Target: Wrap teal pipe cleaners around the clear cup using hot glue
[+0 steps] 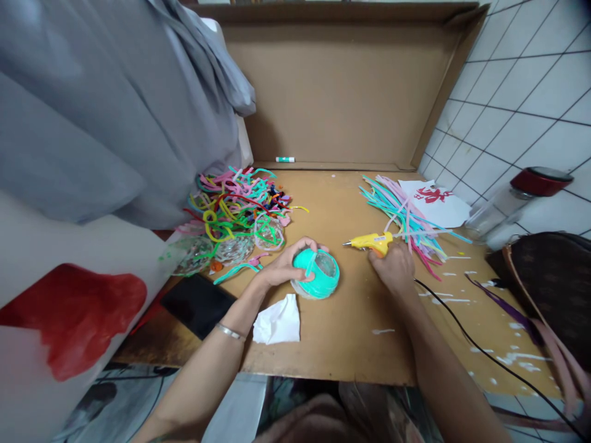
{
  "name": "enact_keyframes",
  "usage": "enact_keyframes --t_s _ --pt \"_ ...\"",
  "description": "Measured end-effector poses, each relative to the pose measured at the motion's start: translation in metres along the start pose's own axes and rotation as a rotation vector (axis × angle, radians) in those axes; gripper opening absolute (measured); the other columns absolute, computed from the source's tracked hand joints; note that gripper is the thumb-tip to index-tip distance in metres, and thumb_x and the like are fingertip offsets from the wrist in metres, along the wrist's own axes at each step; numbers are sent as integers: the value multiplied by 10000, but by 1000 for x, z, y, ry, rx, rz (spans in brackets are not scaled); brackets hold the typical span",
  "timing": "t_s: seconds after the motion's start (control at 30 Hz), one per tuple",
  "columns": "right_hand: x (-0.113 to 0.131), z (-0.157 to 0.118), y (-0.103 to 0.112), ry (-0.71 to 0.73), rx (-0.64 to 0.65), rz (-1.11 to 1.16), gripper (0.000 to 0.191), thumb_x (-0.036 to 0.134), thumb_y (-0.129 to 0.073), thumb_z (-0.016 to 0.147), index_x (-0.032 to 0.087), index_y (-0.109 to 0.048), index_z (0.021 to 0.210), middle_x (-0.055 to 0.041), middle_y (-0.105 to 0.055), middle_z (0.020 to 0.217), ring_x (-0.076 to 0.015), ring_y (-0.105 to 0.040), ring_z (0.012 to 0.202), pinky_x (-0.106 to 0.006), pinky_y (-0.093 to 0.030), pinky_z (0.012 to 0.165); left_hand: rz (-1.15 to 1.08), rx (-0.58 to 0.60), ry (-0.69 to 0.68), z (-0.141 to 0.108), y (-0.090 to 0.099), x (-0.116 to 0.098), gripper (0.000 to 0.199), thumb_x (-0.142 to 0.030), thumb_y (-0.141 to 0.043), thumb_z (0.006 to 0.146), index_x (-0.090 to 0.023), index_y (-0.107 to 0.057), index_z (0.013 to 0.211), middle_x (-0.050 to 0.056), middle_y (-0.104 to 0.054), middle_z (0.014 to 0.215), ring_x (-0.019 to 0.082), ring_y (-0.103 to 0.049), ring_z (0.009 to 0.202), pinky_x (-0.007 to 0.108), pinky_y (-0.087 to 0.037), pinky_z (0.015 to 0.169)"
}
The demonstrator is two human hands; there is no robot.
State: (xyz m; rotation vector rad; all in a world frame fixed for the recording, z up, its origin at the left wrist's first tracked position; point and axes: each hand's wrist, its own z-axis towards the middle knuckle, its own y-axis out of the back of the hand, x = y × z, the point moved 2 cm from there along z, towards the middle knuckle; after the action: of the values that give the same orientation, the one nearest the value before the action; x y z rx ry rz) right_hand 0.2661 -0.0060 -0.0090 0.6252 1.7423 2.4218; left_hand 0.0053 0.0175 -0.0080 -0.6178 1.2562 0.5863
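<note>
My left hand (286,263) is closed around the side of a small round bowl wrapped in turquoise pipe cleaner (322,284), with its opening tipped toward the right. A short turquoise end sticks up by the thumb. In my right hand (394,264) is a yellow hot glue gun (372,241), its metal nozzle pointing left toward the bowl, with a gap between them. A pale glue stick comes out of its back, and a black cord (466,335) runs off to the lower right. A crumpled white tissue (277,321) lies just below the bowl.
Colourful pipe cleaners (226,203) heap up at left, beside clear plastic pieces (235,249). More straight pipe cleaners (410,212) lie at right. Around are a black phone-like slab (197,303), a glue-stick-like tube (285,160), a red-lidded bottle (508,206), a brown bag (549,283) and a cardboard wall (341,92).
</note>
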Motion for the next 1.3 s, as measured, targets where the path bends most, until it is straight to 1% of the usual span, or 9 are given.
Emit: enact_keyframes --t_s 0.23,0.43,0.63,0.77,0.9,1.0,1.13,1.2,1.3 --pt "-8 -1 -14 81 -65 -66 354 388 -564 842 64 -658 949 -228 -640 989 -338 -597 964 -429 -472 845 2 3 10 0 1 1 561 -329 -861 607 -196 -508 1022 151 -598 1317 294 -578 1189 373 -446 939" --pt "-3 -7 -3 185 -204 -64 353 421 -549 873 88 -661 915 -222 -634 922 -346 -592 882 -466 -454 747 2 -11 -2 0 0 1 559 -328 -872 596 -200 -516 1007 148 -605 1307 291 -576 1192 370 -448 940" --pt "40 -36 29 677 -317 517 294 317 -537 923 175 -582 1176 -65 -643 879 -209 -603 821 -352 -464 766 -23 -31 15 1 -2 -1 563 -338 -873 590 -199 -510 997 117 -629 1234 261 -619 1085 350 -478 885" --pt "76 -63 52 944 -265 530 370 357 -574 927 212 -548 1266 -64 -680 936 -211 -600 833 -355 -429 738 74 -71 6 2 -1 -3 539 -329 -862 559 -187 -550 975 48 -637 1032 224 -610 974 305 -479 819" --pt "95 -73 67 1109 -355 471 175 281 -508 962 221 -671 974 -53 -683 807 -193 -580 755 -335 -391 656 34 -39 -5 2 -3 -6 533 -304 -849 551 -189 -543 971 54 -634 1068 246 -598 1036 337 -465 881" --pt "90 -69 66 1085 -286 604 241 196 -454 973 221 -682 898 -47 -716 831 -172 -626 776 -320 -464 701 11 -27 14 1 -4 -6 534 -272 -850 569 -194 -532 991 81 -627 1180 259 -597 1100 351 -455 913" --pt "69 -59 57 839 -88 817 209 202 -506 962 252 -697 1031 -16 -747 959 -155 -685 863 -303 -527 777 -25 -18 21 1 -4 -3 522 -247 -850 599 -203 -528 1008 86 -633 1212 249 -604 1117 347 -460 917" --pt "61 -56 53 752 -47 823 194 222 -530 957 258 -703 1036 -7 -748 955 -157 -688 854 -301 -529 771 -58 -24 18 1 -3 -1 530 -243 -860 596 -207 -533 1011 83 -635 1215 242 -610 1107 346 -462 919" --pt "58 -56 50 736 -16 789 203 232 -510 966 240 -712 989 -16 -739 906 -163 -679 826 -302 -520 738 -97 -32 33 0 -3 1 549 -258 -876 589 -207 -537 1018 91 -626 1248 246 -614 1106 358 -460 922"
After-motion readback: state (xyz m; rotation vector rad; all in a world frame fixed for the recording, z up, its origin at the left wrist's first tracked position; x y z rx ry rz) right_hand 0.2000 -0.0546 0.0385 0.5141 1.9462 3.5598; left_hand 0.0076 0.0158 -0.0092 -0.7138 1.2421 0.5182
